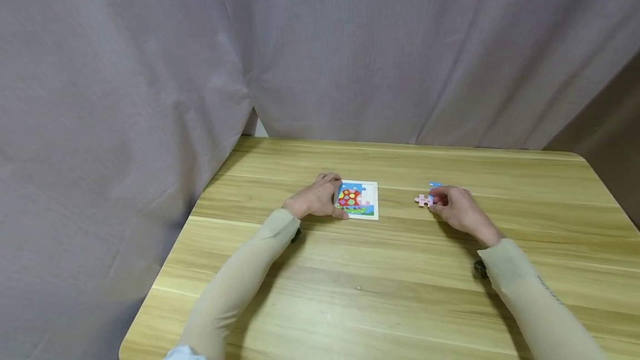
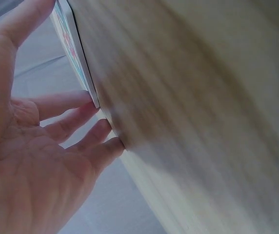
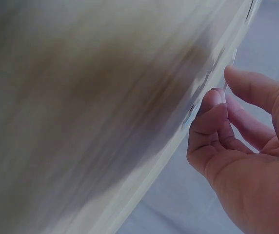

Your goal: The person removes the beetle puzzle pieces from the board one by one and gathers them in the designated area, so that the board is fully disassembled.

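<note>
In the head view a small square jigsaw puzzle board (image 1: 376,200) with a white frame lies on the table, showing a red spotted picture with a white gap at its upper right. My left hand (image 1: 316,198) holds its left side, thumb at the near corner and fingers at the far one. The left wrist view shows the board's edge (image 2: 83,61) between thumb and fingers. To the right, my right hand (image 1: 457,208) pinches a pink puzzle piece (image 1: 423,200) between thumb and fingertips. A blue puzzle piece (image 1: 435,185) lies just beyond that hand, partly hidden by it.
The wooden table (image 1: 350,276) runs under both arms, its back edge along a grey curtain (image 1: 340,49). More curtain hangs down the left side. Each wrist bears a small dark device, such as the right one (image 1: 480,269).
</note>
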`<state>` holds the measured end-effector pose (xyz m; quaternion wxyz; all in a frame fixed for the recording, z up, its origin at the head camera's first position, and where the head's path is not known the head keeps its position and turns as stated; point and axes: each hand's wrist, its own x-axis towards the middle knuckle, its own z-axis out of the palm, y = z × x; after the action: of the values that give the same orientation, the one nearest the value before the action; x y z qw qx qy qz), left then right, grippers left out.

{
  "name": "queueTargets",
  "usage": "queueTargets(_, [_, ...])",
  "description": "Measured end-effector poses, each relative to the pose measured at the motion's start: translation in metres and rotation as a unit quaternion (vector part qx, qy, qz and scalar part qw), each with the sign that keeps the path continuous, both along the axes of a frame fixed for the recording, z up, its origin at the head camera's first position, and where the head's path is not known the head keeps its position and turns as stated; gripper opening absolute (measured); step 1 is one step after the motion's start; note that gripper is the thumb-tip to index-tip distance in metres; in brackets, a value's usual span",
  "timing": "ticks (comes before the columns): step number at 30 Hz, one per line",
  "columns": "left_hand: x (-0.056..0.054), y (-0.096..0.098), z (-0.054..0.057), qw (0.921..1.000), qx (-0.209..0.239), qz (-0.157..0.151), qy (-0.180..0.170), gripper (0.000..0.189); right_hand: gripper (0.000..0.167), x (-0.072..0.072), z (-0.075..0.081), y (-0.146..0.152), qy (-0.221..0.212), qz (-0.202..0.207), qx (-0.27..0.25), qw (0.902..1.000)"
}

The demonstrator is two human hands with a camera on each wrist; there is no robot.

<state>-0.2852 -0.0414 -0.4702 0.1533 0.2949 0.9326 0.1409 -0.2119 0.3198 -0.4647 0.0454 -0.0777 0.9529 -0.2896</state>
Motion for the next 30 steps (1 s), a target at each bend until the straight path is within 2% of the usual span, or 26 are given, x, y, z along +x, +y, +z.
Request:
queueTargets(7, [0.001, 0.000, 0.001, 1.0000, 0.001, 0.003, -0.004, 0.099, 0.036, 0.002, -0.001, 0.015, -0.014, -0.008, 0.006, 0.9998])
queueTargets(15, [0.001, 0.001, 0.001, 1.0000, 0.006, 0.003, -0.006, 0.099, 0.034, 0.005, -0.002, 0.026, -0.006, -0.006, 0.016, 0.9998])
queueTargets(30, [0.001, 0.002, 0.001, 1.0000, 0.002, 0.007, -0.003, 0.099, 0.034, 0.005, -0.005, 0.034, -0.015, 0.003, 0.010, 0.9998])
